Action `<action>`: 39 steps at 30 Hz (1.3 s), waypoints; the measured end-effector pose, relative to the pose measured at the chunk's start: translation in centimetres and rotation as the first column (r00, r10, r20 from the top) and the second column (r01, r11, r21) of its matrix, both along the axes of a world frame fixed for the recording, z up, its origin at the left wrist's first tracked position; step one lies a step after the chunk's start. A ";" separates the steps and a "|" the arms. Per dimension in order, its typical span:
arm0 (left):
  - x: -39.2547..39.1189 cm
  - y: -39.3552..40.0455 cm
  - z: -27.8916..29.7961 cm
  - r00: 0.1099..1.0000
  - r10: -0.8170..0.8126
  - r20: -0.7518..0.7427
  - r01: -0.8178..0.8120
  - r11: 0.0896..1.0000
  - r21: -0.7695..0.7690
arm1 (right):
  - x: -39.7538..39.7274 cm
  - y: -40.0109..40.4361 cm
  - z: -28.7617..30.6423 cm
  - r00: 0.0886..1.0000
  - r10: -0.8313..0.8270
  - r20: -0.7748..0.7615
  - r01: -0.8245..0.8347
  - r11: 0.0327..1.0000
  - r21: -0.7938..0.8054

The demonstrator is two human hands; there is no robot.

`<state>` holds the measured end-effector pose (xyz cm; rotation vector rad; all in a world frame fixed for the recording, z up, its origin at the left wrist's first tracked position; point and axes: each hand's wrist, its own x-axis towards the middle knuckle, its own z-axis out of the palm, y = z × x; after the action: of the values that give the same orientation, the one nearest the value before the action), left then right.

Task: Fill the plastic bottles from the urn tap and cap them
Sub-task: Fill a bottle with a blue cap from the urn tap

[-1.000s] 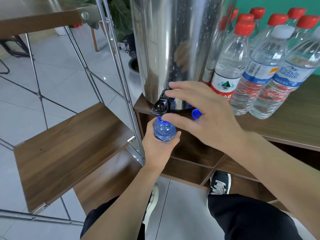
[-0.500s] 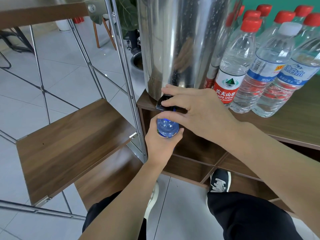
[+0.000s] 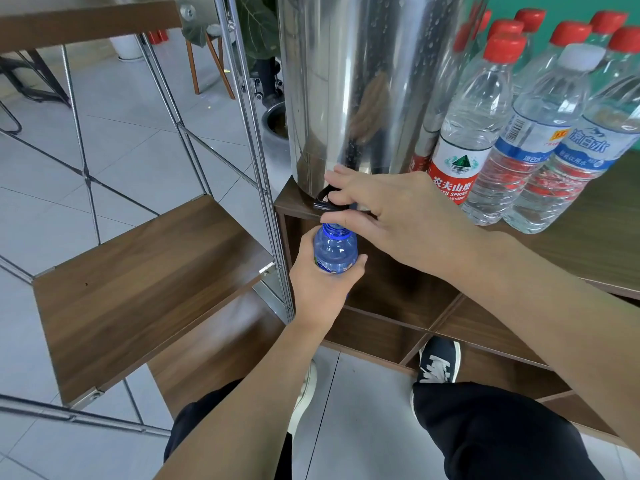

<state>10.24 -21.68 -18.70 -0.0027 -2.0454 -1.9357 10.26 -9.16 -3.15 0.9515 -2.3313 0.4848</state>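
Note:
A tall steel urn (image 3: pixel 363 84) stands on the left end of a wooden cabinet top (image 3: pixel 588 244). Its black tap lever (image 3: pixel 323 199) sticks out over the edge. My right hand (image 3: pixel 391 216) holds that lever, fingers above it and thumb below. Directly under the tap, my left hand (image 3: pixel 320 289) grips a small blue plastic bottle (image 3: pixel 335 251), upright with its neck open. My right hand hides the spout, so whether water flows I cannot tell.
Several capped clear bottles (image 3: pixel 485 123) with red or white caps stand right of the urn. A wooden shelf (image 3: pixel 138 282) on a metal frame (image 3: pixel 256 140) sits close on the left. Cabinet compartments (image 3: pixel 398 306) and my legs lie below.
The view has dropped slightly, bringing the urn and hands lower in frame. My right hand stays on the tap lever and my left keeps the blue bottle under it. The loose blue cap is now hidden.

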 end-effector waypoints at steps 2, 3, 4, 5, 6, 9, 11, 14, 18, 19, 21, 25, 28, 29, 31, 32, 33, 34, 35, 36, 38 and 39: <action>0.0 0.0 0.2 1.000 0.004 -0.007 -0.004 1.000 -0.004 | 0.2 -0.2 0.4 1.000 0.006 0.021 -0.006 1.000 -0.001; 0.1 0.0 0.2 1.000 0.008 -0.012 -0.008 1.000 -0.009 | 0.2 -0.2 0.6 1.000 0.003 0.030 -0.003 1.000 -0.005; 0.0 0.1 0.3 1.000 0.011 -0.015 -0.011 1.000 -0.013 | 0.3 -0.3 0.8 0.999 -0.005 0.041 0.005 1.000 -0.009; 0.0 0.1 0.3 1.000 0.014 -0.014 -0.014 1.000 -0.016 | 0.3 -0.3 1.0 0.998 -0.014 0.058 0.014 1.000 -0.012; 0.0 0.1 0.3 1.000 0.016 -0.014 -0.016 1.000 -0.020 | 0.2 -0.3 1.2 0.996 -0.022 0.081 0.024 1.000 -0.016; 0.1 0.1 0.3 1.000 0.017 -0.013 -0.018 0.999 -0.030 | 0.0 -0.5 1.5 0.995 -0.037 0.095 0.041 0.998 -0.039; 0.1 0.1 0.3 1.000 0.021 -0.017 -0.022 0.999 -0.040 | -0.2 -0.5 1.7 0.994 -0.025 0.109 0.036 0.995 -0.095; 0.2 0.1 0.4 1.000 0.024 -0.018 -0.025 0.998 -0.053 | -0.7 -0.7 2.1 0.981 -0.037 0.192 0.074 0.979 -0.188; 0.1 0.0 0.3 1.000 0.013 0.013 -0.012 0.999 -0.053 | -1.4 -0.8 2.7 0.957 -0.053 0.285 0.123 0.965 -0.233; 0.1 0.0 0.4 1.000 0.012 0.015 -0.011 0.998 -0.057 | -1.5 -0.7 2.7 0.950 -0.048 0.308 0.130 0.959 -0.252; 0.1 0.1 0.3 1.000 0.008 0.016 -0.007 0.998 -0.066 | -1.5 -0.6 2.6 0.926 -0.031 0.376 0.160 0.934 -0.318; 0.4 0.1 0.3 1.000 0.006 0.023 -0.005 0.998 -0.069 | -1.0 -0.1 2.0 0.887 -0.020 0.461 0.245 0.867 -0.434; 0.5 0.0 0.3 1.000 0.000 0.027 0.002 0.998 -0.058 | -0.3 1.4 1.2 0.837 -0.034 0.546 0.360 0.786 -0.503; 0.5 -0.1 0.3 1.000 -0.001 0.027 0.002 0.999 -0.051 | -0.2 2.0 0.8 0.816 -0.056 0.575 0.406 0.764 -0.501; 0.5 -0.2 0.3 1.000 -0.002 0.026 0.003 0.999 -0.040 | 0.0 3.4 -0.4 0.796 -0.204 0.570 0.485 0.779 -0.398; 0.5 -0.2 0.3 1.000 -0.002 0.025 0.003 0.999 -0.037 | 0.0 4.2 -1.1 0.790 -0.305 0.532 0.518 0.795 -0.314; 0.5 -0.2 0.3 1.000 -0.003 0.026 0.004 0.999 -0.036 | 0.1 4.9 -1.7 0.782 -0.392 0.484 0.546 0.806 -0.230; 0.5 -0.2 0.4 1.000 -0.006 0.026 0.007 0.999 -0.032 | 0.3 5.5 -2.3 0.774 -0.453 0.443 0.563 0.812 -0.154; 0.5 -0.1 0.4 1.000 -0.009 0.026 0.010 1.000 -0.029 | 0.4 6.0 -3.0 0.765 -0.488 0.420 0.569 0.817 -0.086; 0.5 0.0 0.5 1.000 -0.010 0.025 0.011 1.000 -0.028 | 0.5 6.3 -3.5 0.752 -0.514 0.413 0.571 0.821 -0.020; 0.5 0.1 0.7 1.000 -0.007 0.020 0.008 0.999 -0.036 | 0.6 6.6 -4.2 0.724 -0.560 0.403 0.574 0.813 0.100; 0.6 0.1 0.8 1.000 -0.005 0.018 0.005 0.999 -0.041 | 0.5 6.6 -4.4 0.714 -0.575 0.401 0.574 0.808 0.136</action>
<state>10.79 -21.59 -17.89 -0.0004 -2.0977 -1.9033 10.79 -2.61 -7.59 0.0574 -2.8431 0.4532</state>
